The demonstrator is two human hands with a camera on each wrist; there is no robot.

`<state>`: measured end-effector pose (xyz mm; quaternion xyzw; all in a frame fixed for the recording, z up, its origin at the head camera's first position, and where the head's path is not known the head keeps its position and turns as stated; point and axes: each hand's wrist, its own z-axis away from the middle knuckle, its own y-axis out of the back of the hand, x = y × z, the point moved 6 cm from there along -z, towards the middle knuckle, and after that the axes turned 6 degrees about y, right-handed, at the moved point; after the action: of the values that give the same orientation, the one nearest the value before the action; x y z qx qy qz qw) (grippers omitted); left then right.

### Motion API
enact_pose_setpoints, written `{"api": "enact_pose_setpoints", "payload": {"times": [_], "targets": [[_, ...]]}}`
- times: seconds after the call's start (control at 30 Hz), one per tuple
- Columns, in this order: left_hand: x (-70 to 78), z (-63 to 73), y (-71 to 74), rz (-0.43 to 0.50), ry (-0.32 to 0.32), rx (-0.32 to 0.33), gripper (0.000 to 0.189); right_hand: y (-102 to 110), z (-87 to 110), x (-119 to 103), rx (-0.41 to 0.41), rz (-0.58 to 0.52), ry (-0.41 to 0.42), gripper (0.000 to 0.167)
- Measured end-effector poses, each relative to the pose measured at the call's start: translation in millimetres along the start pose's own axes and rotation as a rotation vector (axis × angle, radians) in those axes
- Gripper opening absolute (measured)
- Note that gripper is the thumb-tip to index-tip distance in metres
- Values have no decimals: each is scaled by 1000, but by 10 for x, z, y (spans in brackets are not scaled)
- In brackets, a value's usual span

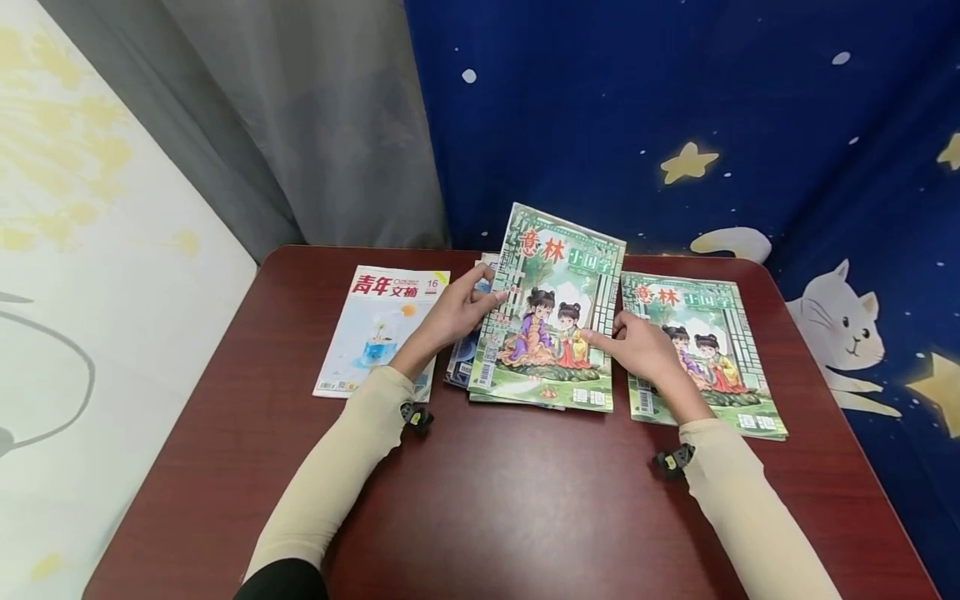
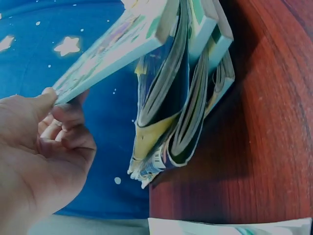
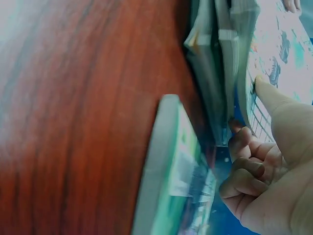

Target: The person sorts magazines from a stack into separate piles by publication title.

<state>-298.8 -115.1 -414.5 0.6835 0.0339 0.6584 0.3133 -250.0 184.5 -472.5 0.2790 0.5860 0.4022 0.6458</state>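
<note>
Both hands hold a green magazine (image 1: 551,312) with two cartoon children on its cover. It is raised at a tilt over a pile of magazines (image 1: 462,360). My left hand (image 1: 456,310) pinches its left edge, thumb on the cover; the left wrist view shows the fingers beneath the magazine (image 2: 105,61). On the opposite edge, my right hand (image 1: 639,346) grips with the thumb pressed on the cover and fingers curled under, as the right wrist view shows too. Thick, folded page edges of the pile (image 2: 183,98) appear below the lifted magazine. Most of the pile's covers are hidden.
A white magazine (image 1: 360,329) with red lettering lies on the left of the dark red table (image 1: 525,508). To the right lies another green magazine (image 1: 720,337) with a matching cover, partly behind the right hand. A blue curtain (image 1: 570,100) hangs beyond the table's far edge.
</note>
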Motion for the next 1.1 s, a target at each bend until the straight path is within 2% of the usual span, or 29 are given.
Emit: {"api": "enact_pose_setpoints", "payload": {"times": [0.13, 0.23, 0.33, 0.43, 0.57, 0.67, 0.9, 0.97, 1.1], "targets": [[40, 22, 9, 65, -66, -13, 22, 98, 78, -59, 77, -22, 57, 71], [91, 26, -6, 119, -84, -15, 22, 211, 174, -98, 131, -7, 75, 71], [157, 44, -21, 137, -45, 10, 22, 323, 281, -164, 200, 21, 86, 69], [252, 52, -77, 116, 25, 27, 24, 419, 406, -213, 279, 11, 101, 63], [393, 32, -234, 70, 109, -25, 29, 525, 572, -182, 348, 0, 117, 55], [493, -22, -408, -1, 135, -78, 31, 625, 686, -65, 373, 19, 111, 52], [731, -227, -846, -274, 56, -91, 33, 875, 897, 278, 392, 88, 54, 45], [759, -268, -973, -319, 75, -104, 33, 901, 952, 389, 392, 84, 29, 44], [785, -337, -1250, -495, 103, -146, 35, 898, 1061, 665, 389, 62, -51, 45]]}}
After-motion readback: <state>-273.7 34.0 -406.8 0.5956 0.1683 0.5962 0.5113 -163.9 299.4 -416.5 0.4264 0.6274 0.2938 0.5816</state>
